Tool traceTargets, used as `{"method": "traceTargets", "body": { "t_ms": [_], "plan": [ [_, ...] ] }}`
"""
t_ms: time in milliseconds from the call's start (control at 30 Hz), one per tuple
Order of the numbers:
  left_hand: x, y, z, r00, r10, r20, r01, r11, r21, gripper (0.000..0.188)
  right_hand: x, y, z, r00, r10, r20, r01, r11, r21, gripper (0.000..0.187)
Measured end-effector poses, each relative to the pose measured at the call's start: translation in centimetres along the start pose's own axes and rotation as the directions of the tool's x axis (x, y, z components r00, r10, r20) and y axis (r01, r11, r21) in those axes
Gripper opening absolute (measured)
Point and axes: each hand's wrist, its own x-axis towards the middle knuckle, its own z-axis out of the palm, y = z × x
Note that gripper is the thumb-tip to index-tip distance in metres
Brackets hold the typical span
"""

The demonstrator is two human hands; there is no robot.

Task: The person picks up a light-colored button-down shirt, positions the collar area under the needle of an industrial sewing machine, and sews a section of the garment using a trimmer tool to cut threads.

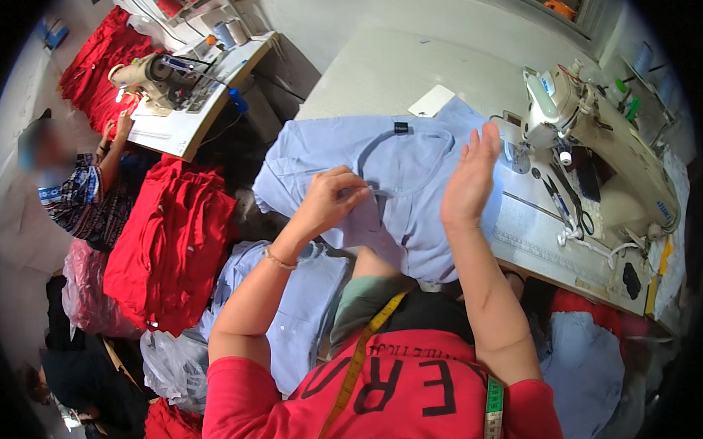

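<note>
A light blue shirt (417,214) lies spread over the table's front edge, its round neckline and small black label toward the far side. At the shirt's front opening, just left of the neckline, my left hand (333,199) is closed, with thumb and fingers pinching the cloth. My right hand (471,177) is held edge-on over the right part of the shirt, its fingers stretched out and together, with nothing in it. Whether its lower edge touches the cloth I cannot tell. A yellow measuring tape (362,359) hangs around my neck.
To the right stands a sewing machine (602,135), with black scissors (573,200) beside it. A white card (431,101) lies behind the shirt. Folded light blue garments (298,318) and a red garment pile (172,244) are at left. A person (82,179) works at another sewing machine (151,81).
</note>
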Motion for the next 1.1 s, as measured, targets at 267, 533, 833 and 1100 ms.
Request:
{"method": "traceTargets", "body": {
  "t_ms": [267,533,833,1100],
  "plan": [
    [0.5,-2.0,-0.2,0.996,0.077,-0.043,-0.081,0.991,-0.106,0.014,-1.4,0.2,10.0,0.987,-0.072,0.147,0.070,0.997,0.022,0.065],
    [0.3,-2.4,-1.0,0.996,-0.080,0.037,0.082,0.994,-0.074,0.019,-3.6,-5.5,6.8,0.486,0.092,0.869,-0.442,0.884,0.153,0.026],
    [0.2,2.4,-2.6,0.958,0.174,-0.227,-0.233,0.935,-0.266,0.011,-4.6,-1.4,-8.7,0.948,0.008,0.318,0.230,0.673,-0.703,0.061],
    [5.3,8.2,-5.8,0.756,0.518,-0.400,-0.480,0.854,0.199,0.006,-2.7,3.4,-0.8,0.741,0.041,0.670,0.428,0.740,-0.518,0.066]
  ]
}}
